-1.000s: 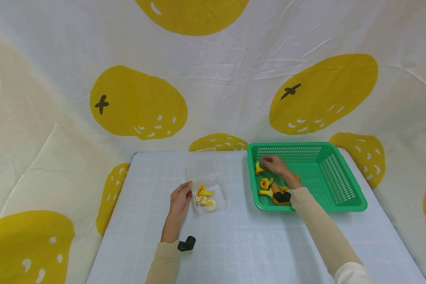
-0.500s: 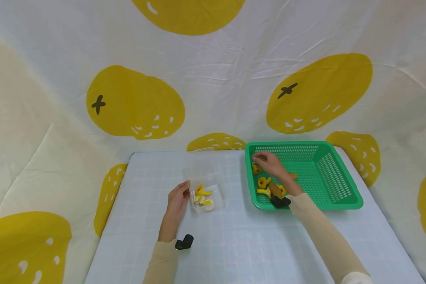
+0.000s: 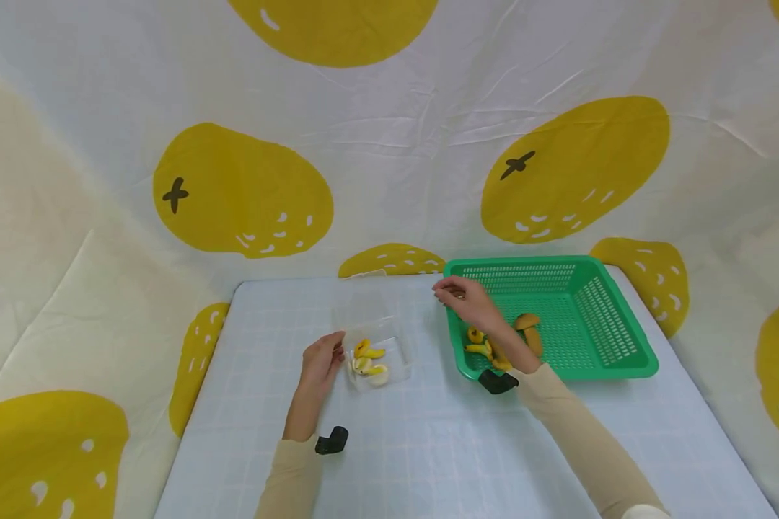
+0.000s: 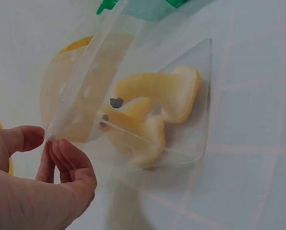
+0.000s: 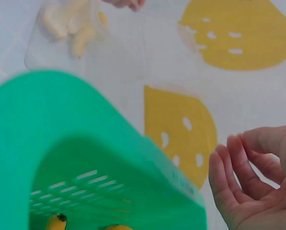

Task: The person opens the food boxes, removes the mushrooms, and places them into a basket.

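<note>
In the head view my left hand (image 3: pixel 321 364) pinches the left edge of a clear plastic box (image 3: pixel 399 357). The left wrist view shows thumb and fingertips gripping its transparent raised wall or lid (image 4: pixel 87 81). Inside lie several yellow, trumpet-shaped mushrooms (image 4: pixel 157 91) with pale flared ends and dark tips. My right hand (image 3: pixel 472 304) hangs above the left rim of a green basket (image 3: pixel 558 371). Its fingers are loosely bent, with nothing visible between them in the right wrist view. Several yellow mushrooms (image 3: pixel 477 349) and a brown-capped mushroom (image 3: pixel 528 322) lie in the basket, partly hidden by the right arm.
A pale checked cloth (image 3: pixel 409 447) covers the table. Behind it hangs a white curtain (image 3: pixel 389 173) printed with big yellow fruit. The basket's perforated side wall (image 5: pixel 109 187) stands close to my right hand. Black cameras sit on both wrists.
My right hand has moved left from inside the basket to above its left rim, uncovering the brown-capped mushroom. The left hand keeps its grip on the box. The head view has shifted slightly.
</note>
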Motion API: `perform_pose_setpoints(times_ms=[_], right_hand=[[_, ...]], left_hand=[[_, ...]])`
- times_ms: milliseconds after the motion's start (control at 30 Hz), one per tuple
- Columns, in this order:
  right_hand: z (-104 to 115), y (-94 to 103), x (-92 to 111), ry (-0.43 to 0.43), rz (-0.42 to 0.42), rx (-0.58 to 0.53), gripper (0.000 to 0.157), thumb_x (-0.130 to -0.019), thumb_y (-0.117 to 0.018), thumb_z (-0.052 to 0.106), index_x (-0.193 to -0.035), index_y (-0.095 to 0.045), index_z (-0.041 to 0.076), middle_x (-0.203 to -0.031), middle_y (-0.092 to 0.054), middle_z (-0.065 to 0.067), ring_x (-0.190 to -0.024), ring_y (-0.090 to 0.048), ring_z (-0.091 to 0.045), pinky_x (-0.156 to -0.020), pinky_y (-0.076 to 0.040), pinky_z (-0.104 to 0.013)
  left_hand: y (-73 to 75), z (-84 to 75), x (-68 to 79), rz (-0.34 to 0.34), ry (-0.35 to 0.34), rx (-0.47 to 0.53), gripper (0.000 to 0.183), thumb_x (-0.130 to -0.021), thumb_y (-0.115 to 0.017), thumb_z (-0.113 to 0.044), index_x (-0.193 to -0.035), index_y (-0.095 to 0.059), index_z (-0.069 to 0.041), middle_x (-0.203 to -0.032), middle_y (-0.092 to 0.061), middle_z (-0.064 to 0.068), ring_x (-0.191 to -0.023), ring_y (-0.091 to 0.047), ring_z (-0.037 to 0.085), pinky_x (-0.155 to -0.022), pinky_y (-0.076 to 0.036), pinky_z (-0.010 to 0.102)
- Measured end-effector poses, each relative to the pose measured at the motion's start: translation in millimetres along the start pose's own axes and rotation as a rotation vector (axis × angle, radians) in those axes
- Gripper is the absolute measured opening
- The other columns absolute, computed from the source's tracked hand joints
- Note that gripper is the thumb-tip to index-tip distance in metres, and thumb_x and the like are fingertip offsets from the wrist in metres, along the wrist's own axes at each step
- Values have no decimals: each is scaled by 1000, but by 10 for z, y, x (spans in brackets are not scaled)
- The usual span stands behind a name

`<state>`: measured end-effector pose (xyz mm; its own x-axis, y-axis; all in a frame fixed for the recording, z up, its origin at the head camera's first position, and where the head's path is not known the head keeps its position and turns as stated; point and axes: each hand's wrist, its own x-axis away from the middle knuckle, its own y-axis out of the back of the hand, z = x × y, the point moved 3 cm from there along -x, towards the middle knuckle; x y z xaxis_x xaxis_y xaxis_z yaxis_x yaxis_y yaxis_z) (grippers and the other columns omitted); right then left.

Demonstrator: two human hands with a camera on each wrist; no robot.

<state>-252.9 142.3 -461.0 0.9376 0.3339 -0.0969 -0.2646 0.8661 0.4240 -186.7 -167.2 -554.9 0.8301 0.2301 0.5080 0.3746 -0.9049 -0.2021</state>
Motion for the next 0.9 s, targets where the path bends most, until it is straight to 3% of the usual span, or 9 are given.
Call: perform_pose_setpoints(times_ms=[200, 400, 633, 900], right_hand=[[151, -196, 9, 50, 44, 23, 20, -104, -63, 14, -116, -70, -1, -108, -72, -14, -93, -68, -26, -84, -58, -39], [213, -429, 7, 103, 127, 28, 17, -103, -64, 10, -115, -70, 0, -110, -72, -12, -99, -69, -27, -89, -58, -39], [247, -745, -6, 146, 255, 53, 16, -104, -62, 10, -116, -68, 2, -110, -71, -14, -99, -67, -22, -90, -57, -32], [248, -1091, -11, 155, 405, 66, 17, -100, -64, 2, -116, -68, -3, -113, -70, -17, -101, -65, -22, -91, -54, -26]], left_hand=[[21, -52, 70, 2, -95, -143, 35, -99, -70, -14, -128, -65, 6, -117, -65, 18, -86, -60, 15, -75, -56, 21], [34, -91, 146, 2, -159, -269, 30, -98, -68, -8, -127, -68, 3, -119, -68, 23, -86, -62, 16, -78, -59, 25], [46, -111, 183, 14, -234, -325, 29, -98, -67, -3, -126, -68, 6, -100, -68, 13, -84, -63, 17, -74, -59, 24], [32, -101, 193, 1, -287, -358, 28, -98, -66, -2, -125, -68, 5, -102, -67, 14, -84, -62, 14, -71, -58, 21]])
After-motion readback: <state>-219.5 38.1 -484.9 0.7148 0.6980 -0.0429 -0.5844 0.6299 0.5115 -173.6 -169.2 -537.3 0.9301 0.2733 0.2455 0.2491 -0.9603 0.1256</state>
